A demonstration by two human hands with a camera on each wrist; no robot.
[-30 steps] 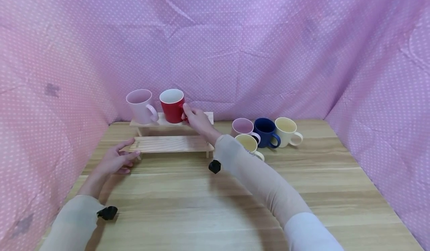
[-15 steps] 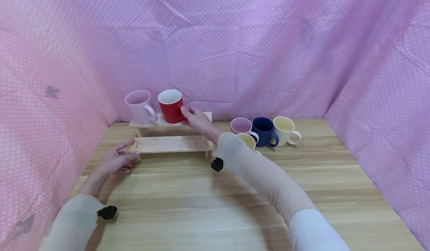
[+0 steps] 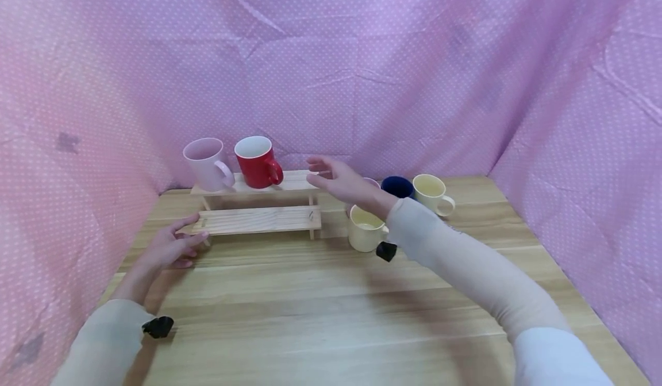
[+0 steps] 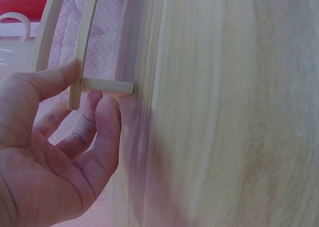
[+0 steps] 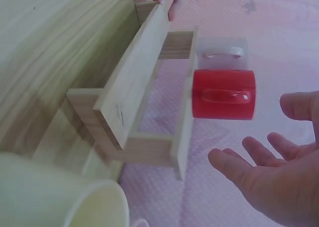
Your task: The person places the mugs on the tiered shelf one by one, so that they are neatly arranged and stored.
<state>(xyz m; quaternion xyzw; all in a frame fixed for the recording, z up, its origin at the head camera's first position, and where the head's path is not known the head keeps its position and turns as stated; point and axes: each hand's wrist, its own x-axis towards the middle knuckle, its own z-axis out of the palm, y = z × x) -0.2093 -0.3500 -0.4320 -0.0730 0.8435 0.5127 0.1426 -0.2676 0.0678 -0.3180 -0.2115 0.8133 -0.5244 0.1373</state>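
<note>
At its left end, my left hand (image 3: 168,248) grips the two-tier wooden shelf (image 3: 258,220). In the left wrist view the thumb lies against the end of the lower board (image 4: 74,95), and curled fingers (image 4: 107,117) sit by the leg under it. A red mug (image 3: 254,165) with a white inside stands on the upper tier, handle to the right. Left of it is a pale pink mug (image 3: 207,165). My right hand (image 3: 343,182) hovers right of the red mug, apart from it, fingers spread and holding nothing.
Right of the shelf, on the wooden table (image 3: 310,317), stand a cream mug (image 3: 364,234), a dark blue mug (image 3: 397,186), another cream mug (image 3: 431,190) and a pink mug partly hidden behind my right hand. A pink dotted cloth (image 3: 331,76) hangs behind.
My right hand has let go of the red mug's handle and moved right, away from it. The mug stays on the upper tier. The left hand keeps its place at the shelf.
</note>
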